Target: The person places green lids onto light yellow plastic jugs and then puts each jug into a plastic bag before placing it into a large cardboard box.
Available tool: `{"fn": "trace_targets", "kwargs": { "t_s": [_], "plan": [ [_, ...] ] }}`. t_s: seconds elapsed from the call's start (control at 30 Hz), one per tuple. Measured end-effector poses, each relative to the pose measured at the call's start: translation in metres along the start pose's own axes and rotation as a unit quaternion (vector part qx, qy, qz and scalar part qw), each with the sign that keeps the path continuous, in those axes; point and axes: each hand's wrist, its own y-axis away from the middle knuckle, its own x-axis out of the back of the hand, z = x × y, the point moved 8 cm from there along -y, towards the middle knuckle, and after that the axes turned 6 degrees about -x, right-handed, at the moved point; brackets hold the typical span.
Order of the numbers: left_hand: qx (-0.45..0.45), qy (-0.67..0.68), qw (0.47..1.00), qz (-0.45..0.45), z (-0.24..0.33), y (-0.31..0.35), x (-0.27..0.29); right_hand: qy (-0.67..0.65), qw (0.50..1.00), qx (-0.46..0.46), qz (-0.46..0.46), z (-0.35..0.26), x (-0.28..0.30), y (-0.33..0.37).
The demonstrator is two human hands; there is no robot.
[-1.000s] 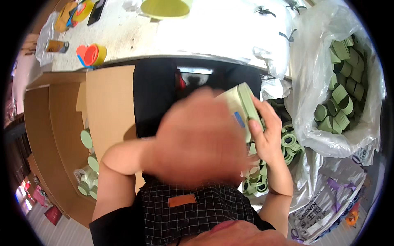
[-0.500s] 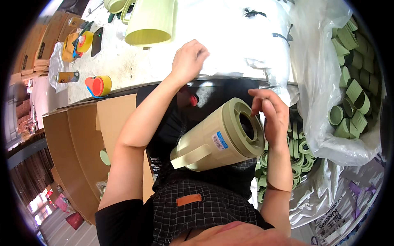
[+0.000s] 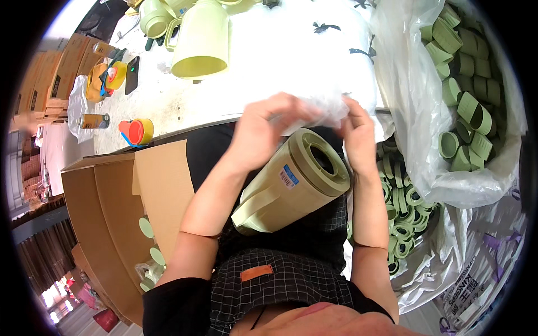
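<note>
Two hands, left hand (image 3: 269, 131) and right hand (image 3: 356, 134), pinch a clear plastic bag (image 3: 314, 109) above the pale green jug body (image 3: 291, 182) on the lap; bagging looks barely begun.

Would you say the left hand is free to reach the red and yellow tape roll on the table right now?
Probably not: the left hand is pinching a clear plastic bag together with the right hand, though the path to the tape roll looks open.

matt pale-green plastic jug body (image 3: 291, 182), smooth; thin crinkled clear plastic film (image 3: 319, 109) above it; glossy clear bag (image 3: 414, 112) at right; matt brown cardboard box (image 3: 106, 207) at lower left; checked cloth apron (image 3: 280, 280)
</note>
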Motion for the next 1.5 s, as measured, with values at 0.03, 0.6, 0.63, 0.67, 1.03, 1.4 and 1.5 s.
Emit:
{"fn": "trace_targets", "kwargs": {
  "t_s": [0.03,0.6,0.63,0.67,1.03,1.4,1.5],
  "plan": [
    [-0.003,-0.033,0.999,-0.028,-0.012,0.009,-0.010,0.042,0.999,0.009,-0.033,-0.007,-0.019,0.009],
    [-0.077,-0.340,0.933,-0.089,0.059,0.104,0.016,0.083,0.982,0.107,0.135,0.043,0.000,0.155],
    [-0.035,-0.370,0.926,-0.064,0.058,0.132,0.029,0.186,0.974,0.116,0.053,0.053,-0.012,0.173],
    [0.008,-0.399,0.916,-0.036,0.050,0.159,0.044,0.284,0.950,0.127,-0.032,0.080,-0.022,0.195],
    [0.066,-0.321,0.828,0.455,0.068,0.358,0.210,0.182,0.828,-0.010,-0.530,0.026,-0.241,0.177],
    [0.327,-0.064,0.851,0.407,-0.050,0.454,0.487,0.215,0.809,-0.139,-0.530,0.090,-0.228,0.200],
    [0.424,-0.126,0.792,0.421,-0.101,0.453,0.503,0.274,0.844,-0.171,-0.429,0.093,-0.181,0.181]
  ]
}}
